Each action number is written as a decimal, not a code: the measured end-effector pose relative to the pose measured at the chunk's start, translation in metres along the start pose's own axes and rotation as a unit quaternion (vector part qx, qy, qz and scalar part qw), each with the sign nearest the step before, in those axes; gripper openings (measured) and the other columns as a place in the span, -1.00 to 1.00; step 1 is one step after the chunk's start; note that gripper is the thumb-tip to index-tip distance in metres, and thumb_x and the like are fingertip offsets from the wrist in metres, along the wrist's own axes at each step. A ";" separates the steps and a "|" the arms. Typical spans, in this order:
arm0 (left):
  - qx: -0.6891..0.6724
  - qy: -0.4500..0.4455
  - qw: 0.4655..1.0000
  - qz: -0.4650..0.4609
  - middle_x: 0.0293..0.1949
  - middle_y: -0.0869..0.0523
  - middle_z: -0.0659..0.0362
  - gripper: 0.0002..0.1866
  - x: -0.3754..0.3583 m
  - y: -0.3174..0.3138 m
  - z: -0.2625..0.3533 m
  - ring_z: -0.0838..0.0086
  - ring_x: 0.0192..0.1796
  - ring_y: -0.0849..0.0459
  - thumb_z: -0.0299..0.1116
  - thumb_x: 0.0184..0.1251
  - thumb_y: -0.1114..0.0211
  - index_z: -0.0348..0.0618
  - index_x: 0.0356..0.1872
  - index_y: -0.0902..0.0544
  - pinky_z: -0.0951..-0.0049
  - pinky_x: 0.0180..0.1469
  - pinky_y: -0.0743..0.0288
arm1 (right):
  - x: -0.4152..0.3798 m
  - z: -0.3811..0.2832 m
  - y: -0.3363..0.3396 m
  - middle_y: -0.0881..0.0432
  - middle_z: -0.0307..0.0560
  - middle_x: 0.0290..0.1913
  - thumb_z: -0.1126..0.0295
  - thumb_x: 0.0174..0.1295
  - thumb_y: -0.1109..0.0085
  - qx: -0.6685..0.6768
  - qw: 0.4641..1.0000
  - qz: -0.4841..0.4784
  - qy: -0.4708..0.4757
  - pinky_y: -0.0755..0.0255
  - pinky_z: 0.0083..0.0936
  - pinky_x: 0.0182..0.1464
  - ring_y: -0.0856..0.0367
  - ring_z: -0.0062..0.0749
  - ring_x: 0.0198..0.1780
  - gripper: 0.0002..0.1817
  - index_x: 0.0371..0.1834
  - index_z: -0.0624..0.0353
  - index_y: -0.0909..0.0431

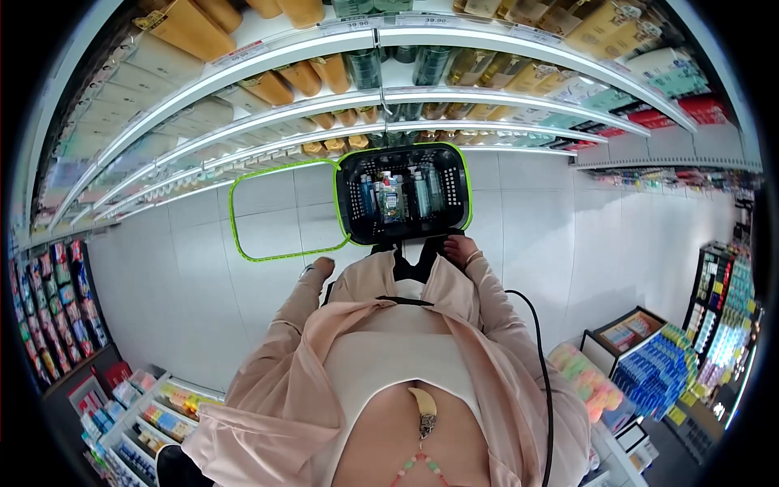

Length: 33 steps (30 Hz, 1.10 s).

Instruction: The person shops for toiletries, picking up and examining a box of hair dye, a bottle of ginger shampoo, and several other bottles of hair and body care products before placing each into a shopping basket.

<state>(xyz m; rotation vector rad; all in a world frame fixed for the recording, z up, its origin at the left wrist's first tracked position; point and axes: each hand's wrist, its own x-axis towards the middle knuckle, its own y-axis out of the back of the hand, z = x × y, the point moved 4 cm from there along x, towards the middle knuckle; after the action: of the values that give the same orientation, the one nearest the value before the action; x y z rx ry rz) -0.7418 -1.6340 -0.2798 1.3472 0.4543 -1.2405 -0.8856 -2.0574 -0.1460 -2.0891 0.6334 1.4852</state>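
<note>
A black shopping basket (349, 213) with a bright green rim stands in front of my legs, below the shelves. Its green handle (233, 219) is swung out to the left, a wide loop over the floor tiles. Several bottles (423, 193) lie in the basket beside a colourful printed pack (391, 203). My left hand (323, 266) hangs just below the handle's near right corner, apart from it; its fingers are mostly hidden. Close to the basket's near right corner is my right hand (460, 250), fingers loosely apart, with nothing visible in it.
Shelves (268, 105) with rows of bottles and tubes curve across the front. Packaged goods hang on a rack (57, 308) at the left. A bin of blue packs (653, 369) stands at the right rear. A black cable (545, 381) runs down my right side.
</note>
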 end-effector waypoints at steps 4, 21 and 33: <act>0.096 0.065 0.992 -0.059 -0.20 -0.58 0.00 -0.76 -0.022 -0.028 -0.044 0.19 -0.12 -0.54 -0.40 0.11 0.07 -0.14 -0.32 -0.59 0.31 -0.10 -0.42 | 0.000 0.023 0.017 -0.53 -0.14 -0.22 0.27 0.15 0.15 0.069 0.997 0.037 -0.005 -0.40 -0.46 -0.24 -0.49 -0.39 -0.26 -0.69 -0.06 0.11 -0.35; -0.148 -0.089 0.983 0.063 -0.13 -0.55 0.02 -0.64 -0.015 0.046 0.126 0.17 -0.04 -0.48 -0.20 0.06 0.01 -0.06 -0.13 -0.55 0.36 0.04 -0.31 | -0.004 0.031 0.033 -0.52 -0.12 -0.18 0.25 0.13 0.13 -0.049 0.998 0.030 -0.006 -0.38 -0.45 -0.27 -0.51 -0.38 -0.24 -0.67 -0.05 0.07 -0.34; 0.016 -0.058 0.997 -0.042 -0.16 -0.57 -0.01 -0.65 -0.033 0.001 0.110 0.13 -0.08 -0.51 -0.22 0.08 0.08 -0.06 -0.18 -0.58 0.34 0.00 -0.36 | 0.019 0.067 0.074 -0.52 -0.06 -0.25 0.27 0.12 0.10 0.137 0.991 -0.007 -0.013 -0.41 -0.46 -0.28 -0.50 -0.33 -0.28 -0.66 -0.07 0.20 -0.35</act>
<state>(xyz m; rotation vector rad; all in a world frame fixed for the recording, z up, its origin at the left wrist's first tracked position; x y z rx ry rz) -0.7950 -1.7185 -0.2237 1.2869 0.4147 -1.3926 -0.9748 -2.0738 -0.1920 -1.8587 0.7640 1.3320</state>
